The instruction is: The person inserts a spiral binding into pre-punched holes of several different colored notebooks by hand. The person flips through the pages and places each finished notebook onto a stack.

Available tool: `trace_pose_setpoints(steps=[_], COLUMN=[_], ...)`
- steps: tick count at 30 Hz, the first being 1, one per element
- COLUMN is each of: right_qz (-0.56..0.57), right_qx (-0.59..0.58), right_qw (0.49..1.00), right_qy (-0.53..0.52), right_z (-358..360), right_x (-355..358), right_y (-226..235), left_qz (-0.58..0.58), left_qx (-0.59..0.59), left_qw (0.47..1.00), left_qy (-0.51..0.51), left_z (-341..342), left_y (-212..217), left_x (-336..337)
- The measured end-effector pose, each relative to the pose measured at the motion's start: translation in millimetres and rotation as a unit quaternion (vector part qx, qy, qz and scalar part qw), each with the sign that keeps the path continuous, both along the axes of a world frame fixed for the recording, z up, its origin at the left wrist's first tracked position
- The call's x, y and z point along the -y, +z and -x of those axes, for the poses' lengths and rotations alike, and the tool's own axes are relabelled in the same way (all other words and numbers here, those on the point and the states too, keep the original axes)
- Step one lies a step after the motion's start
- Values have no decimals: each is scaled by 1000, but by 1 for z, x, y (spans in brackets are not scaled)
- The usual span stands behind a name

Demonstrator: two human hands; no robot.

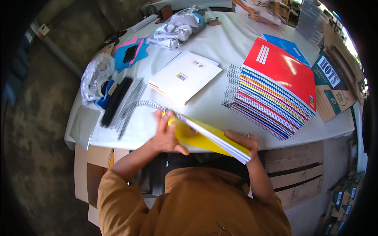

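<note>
A yellow-covered notebook (202, 138) is tilted above the table's near edge, its white page edges facing up. My right hand (244, 141), with a ring on one finger, is closed around its right end. From the notebook's left end, a spiral binding coil (151, 104) runs out to the left. My left hand (167, 135) is at that end, fingertips against the coil and the yellow cover, thumb stretched well apart from the fingers. Slight blur hides how the coil sits along the notebook's edge.
A tall stack of spiral notebooks (279, 74) stands right, and white-covered booklets (185, 76) lie ahead. Loose coils (128, 104), a tape dispenser (105, 94) and a phone (130, 53) lie left. Plastic-wrapped bundles (179, 29) are farther back. Another person's hands (254, 13) hold papers across the table.
</note>
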State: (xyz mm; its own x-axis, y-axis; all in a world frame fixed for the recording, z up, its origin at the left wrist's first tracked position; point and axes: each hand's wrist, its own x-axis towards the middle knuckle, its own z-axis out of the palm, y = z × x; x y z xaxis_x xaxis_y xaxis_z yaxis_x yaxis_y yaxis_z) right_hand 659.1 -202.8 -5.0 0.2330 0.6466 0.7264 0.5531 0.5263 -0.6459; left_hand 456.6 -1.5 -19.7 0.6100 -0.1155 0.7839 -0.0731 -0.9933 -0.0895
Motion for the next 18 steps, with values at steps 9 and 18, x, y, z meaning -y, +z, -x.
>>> trace_pose_setpoints(steps=[9,18], right_qz=[-14,98], right_qx=[-8,-274], right_qw=[1000,956], right_qy=[-7,25], right_z=[-2,21], right_x=[-8,-14], right_y=[4,35], left_qz=[0,41], left_qx=[68,74], left_qw=[997,993], left_qy=[22,83], left_z=[-21,-61], left_y=[32,112], left_x=[7,-13])
